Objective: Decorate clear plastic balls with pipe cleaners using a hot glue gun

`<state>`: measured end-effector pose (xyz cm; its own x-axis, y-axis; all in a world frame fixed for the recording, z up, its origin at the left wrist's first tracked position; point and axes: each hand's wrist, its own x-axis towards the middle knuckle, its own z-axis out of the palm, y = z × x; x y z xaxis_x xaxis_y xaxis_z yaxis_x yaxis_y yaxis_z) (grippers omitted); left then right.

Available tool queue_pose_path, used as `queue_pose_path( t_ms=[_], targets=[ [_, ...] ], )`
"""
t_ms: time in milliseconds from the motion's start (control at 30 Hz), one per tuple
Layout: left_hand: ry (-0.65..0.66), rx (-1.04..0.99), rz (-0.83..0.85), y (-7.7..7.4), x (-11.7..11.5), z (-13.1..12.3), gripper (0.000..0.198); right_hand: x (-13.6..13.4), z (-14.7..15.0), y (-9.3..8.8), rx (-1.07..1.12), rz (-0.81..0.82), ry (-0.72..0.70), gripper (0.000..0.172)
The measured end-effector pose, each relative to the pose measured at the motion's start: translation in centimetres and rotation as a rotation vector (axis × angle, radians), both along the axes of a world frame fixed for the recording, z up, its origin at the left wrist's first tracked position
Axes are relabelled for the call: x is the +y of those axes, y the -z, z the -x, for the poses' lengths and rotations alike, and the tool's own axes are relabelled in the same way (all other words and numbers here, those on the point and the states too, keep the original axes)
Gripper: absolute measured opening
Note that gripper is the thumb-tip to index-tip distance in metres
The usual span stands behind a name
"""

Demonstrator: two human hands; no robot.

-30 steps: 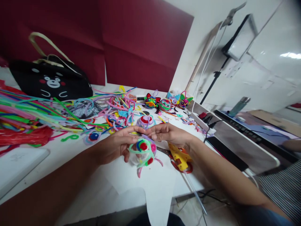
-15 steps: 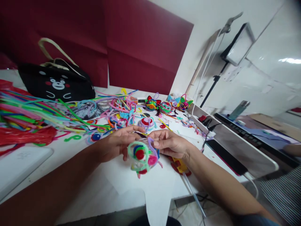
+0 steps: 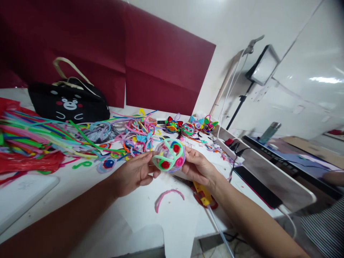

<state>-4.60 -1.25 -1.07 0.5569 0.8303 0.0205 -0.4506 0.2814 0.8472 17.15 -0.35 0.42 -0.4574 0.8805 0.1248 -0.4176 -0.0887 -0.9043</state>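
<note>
Both hands hold up a clear ball [image 3: 169, 155] wrapped in green, lilac, red and pink pipe cleaners, a little above the white table [image 3: 134, 211]. My left hand [image 3: 137, 171] grips its left side with thumb and fingers closed. My right hand [image 3: 197, 166] grips its right side. A loose pink pipe cleaner piece [image 3: 168, 197] lies curved on the table just below the ball.
A heap of colourful pipe cleaners [image 3: 40, 138] covers the left and middle. Three finished decorated balls [image 3: 188, 127] stand at the back. A black bear bag [image 3: 68, 104] sits far left. A yellow glue gun [image 3: 202, 193] lies under my right wrist. A phone [image 3: 256, 186] lies right.
Both hands lifted the ball upward and turned it. A pink pipe cleaner piece that hung from the ball now lies on the table.
</note>
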Motion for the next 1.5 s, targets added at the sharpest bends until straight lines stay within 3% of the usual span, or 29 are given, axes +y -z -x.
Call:
queue_pose_path(
  t_ms=[133,300,567,700,867,1033,1267,1367,1500],
  targets=[
    [-0.064,-0.016,-0.001,-0.3,-0.1,0.1,0.013,0.3,0.2,0.2,-0.021,0.008,-0.007,0.039],
    [-0.192,-0.025,0.037,-0.9,0.1,0.0,0.006,0.9,0.0,0.2,-0.066,0.009,-0.025,0.029],
    [-0.253,-0.041,0.096,-0.3,0.9,0.0,0.007,0.9,-2.7,0.0,-0.283,0.010,0.240,0.029],
    [-0.289,-0.066,0.127,-0.1,0.9,-0.1,0.007,0.1,-3.1,0.3,-0.410,-0.032,0.281,0.027],
    [-0.353,-0.103,0.095,-0.6,1.2,0.2,0.007,-0.9,-2.3,0.8,-0.569,-0.200,0.176,0.023],
    [-0.424,-0.121,0.018,-2.1,1.6,1.6,0.013,-0.3,-1.7,1.0,-0.739,-0.358,0.080,0.021],
    [-0.532,-0.227,0.006,-3.2,2.1,2.9,0.023,1.9,-1.7,-0.2,-1.064,-0.692,0.207,0.015],
    [-0.525,-0.250,0.004,-3.1,2.4,3.0,0.022,2.7,-2.1,-1.5,-1.156,-0.819,0.265,0.022],
    [-0.622,-0.244,0.027,-2.6,3.1,2.7,0.022,4.1,-3.3,-2.7,-1.242,-0.888,0.363,0.025]
  ],
)
